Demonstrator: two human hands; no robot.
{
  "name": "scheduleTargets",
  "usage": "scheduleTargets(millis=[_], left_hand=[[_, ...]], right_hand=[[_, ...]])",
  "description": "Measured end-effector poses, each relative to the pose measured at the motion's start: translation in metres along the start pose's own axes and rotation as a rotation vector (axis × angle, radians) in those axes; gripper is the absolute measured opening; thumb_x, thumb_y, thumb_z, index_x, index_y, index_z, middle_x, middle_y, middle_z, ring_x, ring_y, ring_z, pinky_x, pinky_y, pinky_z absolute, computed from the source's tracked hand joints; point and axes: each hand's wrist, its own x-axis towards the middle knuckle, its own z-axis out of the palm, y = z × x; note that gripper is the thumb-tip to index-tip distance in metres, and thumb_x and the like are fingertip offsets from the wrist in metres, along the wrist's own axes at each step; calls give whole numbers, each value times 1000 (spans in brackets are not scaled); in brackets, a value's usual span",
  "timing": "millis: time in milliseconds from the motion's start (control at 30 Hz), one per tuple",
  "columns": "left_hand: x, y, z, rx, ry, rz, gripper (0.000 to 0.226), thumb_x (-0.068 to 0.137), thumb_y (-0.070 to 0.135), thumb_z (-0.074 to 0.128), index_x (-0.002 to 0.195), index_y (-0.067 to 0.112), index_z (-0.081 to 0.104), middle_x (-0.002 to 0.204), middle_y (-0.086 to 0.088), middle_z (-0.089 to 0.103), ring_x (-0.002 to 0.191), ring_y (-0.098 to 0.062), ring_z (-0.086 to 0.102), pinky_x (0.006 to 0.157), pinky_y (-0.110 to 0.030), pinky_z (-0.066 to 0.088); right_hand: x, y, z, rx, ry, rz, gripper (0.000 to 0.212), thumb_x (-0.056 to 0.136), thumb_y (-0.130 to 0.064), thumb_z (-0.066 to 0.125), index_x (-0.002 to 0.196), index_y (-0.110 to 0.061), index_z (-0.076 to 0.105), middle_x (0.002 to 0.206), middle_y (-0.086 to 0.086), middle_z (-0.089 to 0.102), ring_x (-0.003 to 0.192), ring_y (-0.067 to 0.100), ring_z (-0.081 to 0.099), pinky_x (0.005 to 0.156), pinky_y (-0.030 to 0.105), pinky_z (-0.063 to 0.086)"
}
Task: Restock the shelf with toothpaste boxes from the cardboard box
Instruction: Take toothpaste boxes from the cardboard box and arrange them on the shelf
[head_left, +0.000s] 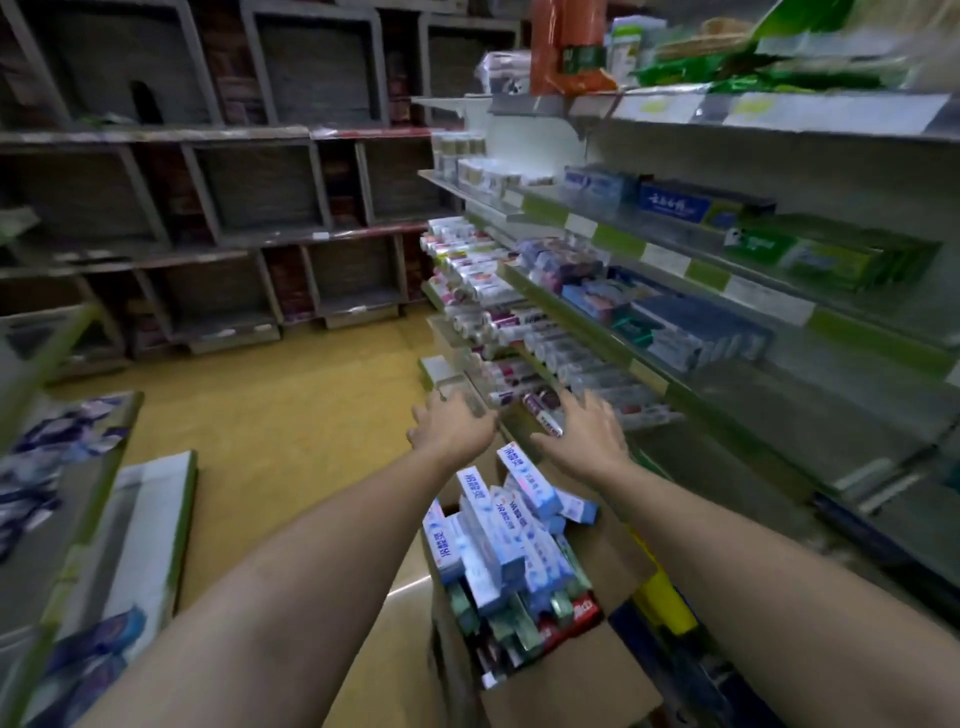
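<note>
Your left hand (453, 427) and right hand (583, 441) reach toward the shelf (644, 371) at twelve o'clock, fingers (597, 415) spread; toothpaste boxes (498, 535) fill the cardboard box (566, 675) at six.

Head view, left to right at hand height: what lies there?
Blue-and-white packets on the left shelf → white flat board → left hand → right hand → grey metal shelf with green edge.

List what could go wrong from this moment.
1. The blue-and-white toothpaste boxes stand heaped above the rim of the cardboard box, between both forearms. A brush could spill them.
2. The left hand and right hand, both empty, reach toward the packed end of the lower shelf. Boxes at its edge could be knocked off.
</note>
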Motion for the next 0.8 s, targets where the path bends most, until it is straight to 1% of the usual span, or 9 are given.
scheduleTargets(millis=[67,200,300,433,500,567,633,700,800], left_hand=[[8,-20,12,-10,-26,-51,76,92,67,50,152,22,34,154,-16,35,142,-39,28,112,-52,35],[18,-51,42,-28,-97,-124,76,93,65,49,151,19,36,153,-16,35,142,-39,28,110,-52,34],[29,-61,64,-58,-145,-150,79,92,66,51,152,18,36,154,-16,35,141,-40,31,110,-51,37],[45,-59,91,-121,-183,-176,83,92,63,57,156,17,30,159,-18,29,143,-40,35,112,-45,39],[53,-55,106,-147,-190,-189,83,91,62,60,153,14,34,155,-18,36,140,-38,39,108,-43,40],[63,-54,127,-189,-196,-223,80,85,64,63,145,14,44,145,-16,47,133,-37,47,105,-42,43],[75,-55,151,-225,-208,-273,82,72,69,62,135,18,52,132,-13,59,121,-34,56,99,-43,48],[87,-60,176,-275,-228,-323,85,67,68,63,135,19,51,126,-12,62,115,-33,60,95,-43,51],[104,-67,206,-342,-192,-417,108,49,77,61,140,23,43,129,-9,60,113,-32,62,95,-46,53]], right_hand=[[1,0,24,2,-46,27,85,87,-59,61,156,-24,24,164,12,15,149,36,18,118,48,26],[-1,6,66,0,-151,80,80,85,-57,62,150,-20,32,157,15,29,142,39,29,112,49,34],[6,17,86,33,-218,120,78,83,-59,62,146,-20,36,149,15,39,136,40,37,108,46,37],[27,39,105,22,-257,161,78,84,-57,63,148,-22,35,147,15,42,135,38,38,108,45,36],[41,51,113,23,-279,187,78,84,-57,64,148,-21,37,147,15,42,136,36,38,109,44,36],[59,62,123,25,-316,195,77,83,-57,65,146,-21,40,144,14,46,134,36,42,107,43,37],[78,73,135,43,-352,202,73,78,-55,68,138,-19,47,137,15,52,128,36,48,104,43,43],[98,81,147,56,-384,214,68,75,-53,70,130,-16,52,130,15,56,122,36,53,100,42,46],[127,90,167,79,-427,205,66,76,-50,72,128,-13,52,129,17,57,122,36,53,99,40,44]])
